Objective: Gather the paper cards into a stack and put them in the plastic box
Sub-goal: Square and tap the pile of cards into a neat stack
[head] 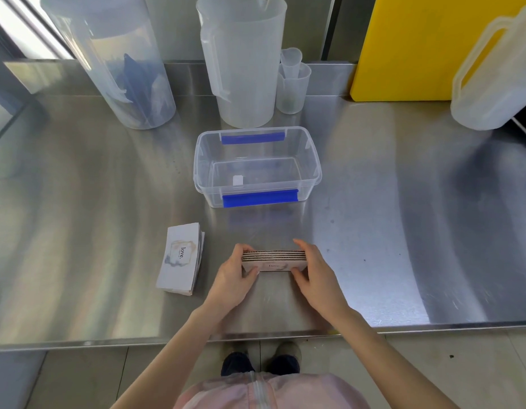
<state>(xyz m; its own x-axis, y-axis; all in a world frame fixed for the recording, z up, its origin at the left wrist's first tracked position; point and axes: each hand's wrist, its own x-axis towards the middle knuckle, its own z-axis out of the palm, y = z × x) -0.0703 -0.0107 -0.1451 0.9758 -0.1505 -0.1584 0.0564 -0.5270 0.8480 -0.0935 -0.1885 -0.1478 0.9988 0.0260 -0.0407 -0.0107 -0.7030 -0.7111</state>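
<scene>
- The left hand (236, 278) and the right hand (314, 276) are squeezing a stack of paper cards (274, 261) between them, one hand at each short end.
- Both hands are clamped on this stack, with fingers wrapping over its ends.
- The stack is standing on its long edge on the steel worktop (388, 231), near the front edge.
- The plastic box (257, 166) is sitting just behind the hands, with bare worktop in between.
- The box is see-through, with no lid on it, and it has a blue clip on the near side and one on the far side.
- A small white bit is lying on the bottom of the box; what it is cannot be told.
- A second pile of cards (180, 258) is lying flat to the left of the hands, close by but not touching them.
- The worktop to the right of the hands is wide and open.
- Two tall clear jugs (244, 60) are standing behind the box, at the back.
- Small clear cups (292, 84) are standing next to the middle jug.
- A yellow board (418, 45) is leaning at the back right, and a clear jug with a handle (492, 78) is beside it.
</scene>
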